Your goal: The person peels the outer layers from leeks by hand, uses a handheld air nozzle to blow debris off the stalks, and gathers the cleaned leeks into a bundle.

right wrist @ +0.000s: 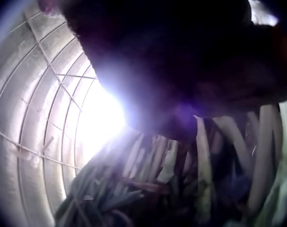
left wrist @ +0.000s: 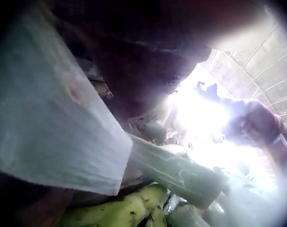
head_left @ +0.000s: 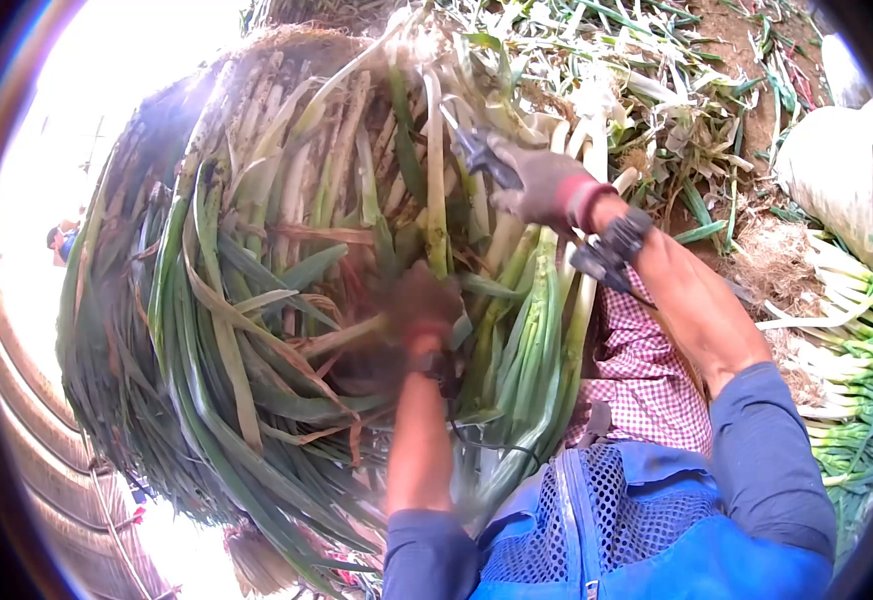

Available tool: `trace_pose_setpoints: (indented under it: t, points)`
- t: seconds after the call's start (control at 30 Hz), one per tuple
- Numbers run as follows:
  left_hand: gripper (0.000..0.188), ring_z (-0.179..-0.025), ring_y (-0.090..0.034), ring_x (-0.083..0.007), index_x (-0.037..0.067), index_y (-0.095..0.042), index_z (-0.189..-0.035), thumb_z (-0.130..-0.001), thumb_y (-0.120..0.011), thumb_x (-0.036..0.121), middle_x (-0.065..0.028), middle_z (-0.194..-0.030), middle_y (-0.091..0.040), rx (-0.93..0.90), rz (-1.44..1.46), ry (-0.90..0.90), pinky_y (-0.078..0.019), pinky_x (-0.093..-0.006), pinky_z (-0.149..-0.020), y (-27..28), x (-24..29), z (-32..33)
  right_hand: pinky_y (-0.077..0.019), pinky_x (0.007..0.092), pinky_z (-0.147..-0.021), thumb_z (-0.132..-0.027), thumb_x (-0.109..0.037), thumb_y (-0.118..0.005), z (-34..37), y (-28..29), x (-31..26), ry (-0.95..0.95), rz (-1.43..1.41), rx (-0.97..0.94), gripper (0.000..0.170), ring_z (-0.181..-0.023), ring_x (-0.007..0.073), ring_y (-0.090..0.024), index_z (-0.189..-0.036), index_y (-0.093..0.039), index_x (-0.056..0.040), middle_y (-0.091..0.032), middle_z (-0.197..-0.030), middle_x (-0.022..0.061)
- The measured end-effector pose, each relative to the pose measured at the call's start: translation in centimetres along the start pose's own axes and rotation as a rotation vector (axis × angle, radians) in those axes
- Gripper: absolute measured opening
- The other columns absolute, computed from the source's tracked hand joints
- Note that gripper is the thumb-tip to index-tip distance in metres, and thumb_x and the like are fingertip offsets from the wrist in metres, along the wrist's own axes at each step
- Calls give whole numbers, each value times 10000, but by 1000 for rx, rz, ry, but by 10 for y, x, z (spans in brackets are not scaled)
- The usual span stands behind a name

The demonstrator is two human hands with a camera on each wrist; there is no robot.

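Note:
My gloved left hand (head_left: pixel 422 300), blurred by motion, grips a long green onion (head_left: pixel 437 190) whose pale stem stands up out of the fist. In the left wrist view, a wide pale green onion leaf (left wrist: pixel 53 109) passes close below the dark glove (left wrist: pixel 138 71). Further right, my gloved right hand (head_left: pixel 547 185) holds a black-handled tool (head_left: pixel 487 160) with a thin, bright end, pointing toward the upper left. In the right wrist view that hand (right wrist: pixel 181 66) is a dark shape that hides the tool. More green onions (head_left: pixel 537 340) lie between the hands and my body.
A large heap of green onions (head_left: pixel 257 230), roots up and leaves hanging down, fills the left. Trimmed leaves (head_left: pixel 647 90) litter the ground behind. At right are a white sack (head_left: pixel 837 170) and a row of cleaned onions (head_left: pixel 862 400). Checkered cloth (head_left: pixel 647 370) covers my leg.

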State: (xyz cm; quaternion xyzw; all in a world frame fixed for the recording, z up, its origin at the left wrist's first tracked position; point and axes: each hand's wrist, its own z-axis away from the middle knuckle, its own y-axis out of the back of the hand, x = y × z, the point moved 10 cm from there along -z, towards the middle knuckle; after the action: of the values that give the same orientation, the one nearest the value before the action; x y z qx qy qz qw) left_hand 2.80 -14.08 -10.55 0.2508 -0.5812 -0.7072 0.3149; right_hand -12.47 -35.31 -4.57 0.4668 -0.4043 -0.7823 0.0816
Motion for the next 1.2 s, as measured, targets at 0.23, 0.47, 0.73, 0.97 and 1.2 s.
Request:
trace_pose_setpoints:
  t: [0.23,0.47,0.73,0.97,1.2]
  points:
    - [406,-924,-804,-305,34,-807,-1125,-831,-862,308,-179,-1040,-840,-88,343,63,-606,-426,-841,-7,-31,-14,-605,494,-898,-1004,-410,-726,134,-65,-4,140,-167,-417,940,-976,408,-782,-1759,-272,-84,-770,-1057,271]
    - [430,-871,-798,-292,5,-804,-1145,-819,-882,275,-170,-1006,-841,-138,439,80,-604,-405,-818,1,-34,-10,-593,534,-934,-958,-407,-758,128,-64,-12,118,-116,-236,975,-977,480,-765,-1739,-293,-55,-761,-972,306]
    - [392,-850,-778,-239,-8,-810,-1115,-830,-879,252,-144,-987,-841,-135,511,135,-595,-393,-808,5,-29,0,-611,492,-935,-994,-354,-725,71,-41,-13,-6,-115,-202,950,-975,416,-789,-1768,-238,-97,-783,-1082,283]
    - [362,-811,-738,-176,-2,-811,-1127,-854,-887,224,-107,-950,-829,-136,533,186,-586,-365,-785,-1,-21,11,-581,493,-977,-1001,-329,-723,5,-5,2,-60,-53,-22,870,-1094,396,-766,-1735,-326,-85,-788,-1175,230]
    - [375,-812,-726,-154,21,-795,-1140,-871,-914,253,-82,-944,-819,-180,469,47,-595,-350,-783,-39,-22,46,-601,501,-972,-973,-376,-756,97,-45,3,110,-143,-250,935,-1020,429,-780,-1747,-302,-111,-777,-1127,286]
